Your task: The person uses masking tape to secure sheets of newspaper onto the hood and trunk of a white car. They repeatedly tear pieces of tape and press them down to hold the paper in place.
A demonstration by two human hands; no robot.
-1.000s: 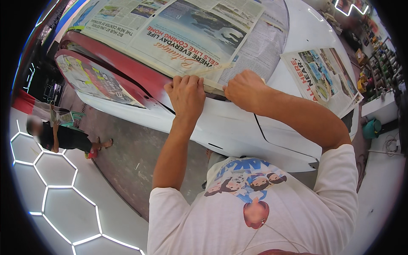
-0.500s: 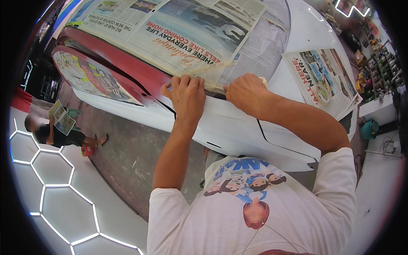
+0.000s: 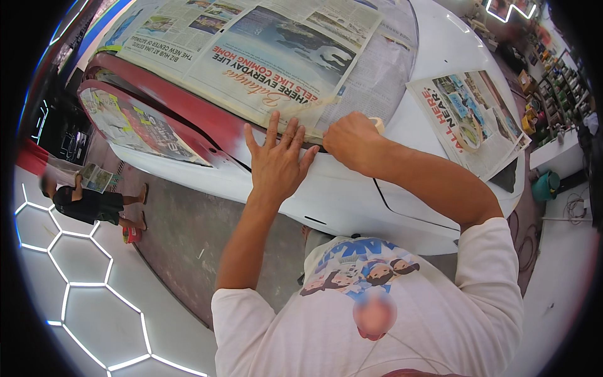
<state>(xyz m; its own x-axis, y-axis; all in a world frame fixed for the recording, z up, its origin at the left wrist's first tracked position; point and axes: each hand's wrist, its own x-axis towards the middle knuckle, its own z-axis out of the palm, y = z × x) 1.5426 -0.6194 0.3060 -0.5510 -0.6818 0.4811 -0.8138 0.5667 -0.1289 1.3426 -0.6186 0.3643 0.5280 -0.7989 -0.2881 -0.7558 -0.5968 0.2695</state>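
Newspaper sheets cover the windshield of a white and red car, fixed along the lower glass edge with pale masking tape. Flat on that edge lies my left hand, fingers spread over the tape and the body beside it. Just to its right my right hand is closed around a roll of masking tape. Only part of the roll's rim shows past the knuckles. A loose newspaper sheet rests on the white panel at the right.
Newspaper also covers the side window of the partly red door. At the far left a person holds a newspaper sheet. Shelves with many containers and a green bucket stand at the right.
My left hand has opened from a pinch on the edge and now lies flat with fingers spread. My right hand shifted slightly left with the tape roll. The other person has straightened up.
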